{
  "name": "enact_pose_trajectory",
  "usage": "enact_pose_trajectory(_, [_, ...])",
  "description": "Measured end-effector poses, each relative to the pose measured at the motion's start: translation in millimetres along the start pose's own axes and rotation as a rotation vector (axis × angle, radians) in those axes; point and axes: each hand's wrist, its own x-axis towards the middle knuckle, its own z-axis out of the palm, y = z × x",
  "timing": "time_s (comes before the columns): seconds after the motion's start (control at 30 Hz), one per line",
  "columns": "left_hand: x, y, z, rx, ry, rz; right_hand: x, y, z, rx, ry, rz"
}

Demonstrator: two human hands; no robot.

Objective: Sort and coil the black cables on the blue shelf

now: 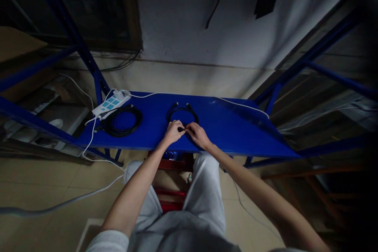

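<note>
A small black coiled cable lies on the blue shelf board, its two plug ends pointing away from me. My left hand and my right hand meet at the near side of the coil, fingers closed and pinching the cable where the loops come together. A larger black coiled cable lies to the left, untouched.
A white power strip with blue sockets sits at the board's left end, its white cord trailing down to the tiled floor. Blue rack posts rise left and right. A red stool stands under me.
</note>
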Motion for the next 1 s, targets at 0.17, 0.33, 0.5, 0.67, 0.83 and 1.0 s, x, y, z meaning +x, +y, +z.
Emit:
enact_pose_trajectory(0.17, [-3, 4, -2.2, -0.020, 0.018, -0.023, -1, 3, 2, 0.111, 0.026, 0.017])
enact_pose_trajectory(0.33, [-7, 8, -3.8, -0.013, 0.035, -0.038, -2, 5, 2, 0.200, 0.043, -0.016])
enact_pose_trajectory(0.5, [-8, 8, -4.2, -0.024, 0.045, -0.018, -3, 9, 6, 0.242, 0.046, -0.009])
enact_pose_trajectory(0.67, [-6, 5, -3.6, -0.053, 0.035, -0.026, -1, 13, 9, 0.264, 0.042, 0.004])
enact_pose_trajectory(0.83, [-5, 4, -3.5, -0.044, 0.027, -0.026, -3, 10, 14, 0.272, 0.089, 0.075])
enact_pose_trajectory(1.0, [-6, 6, -3.7, -0.023, 0.019, -0.033, -7, 0, 17, 0.256, 0.164, 0.127])
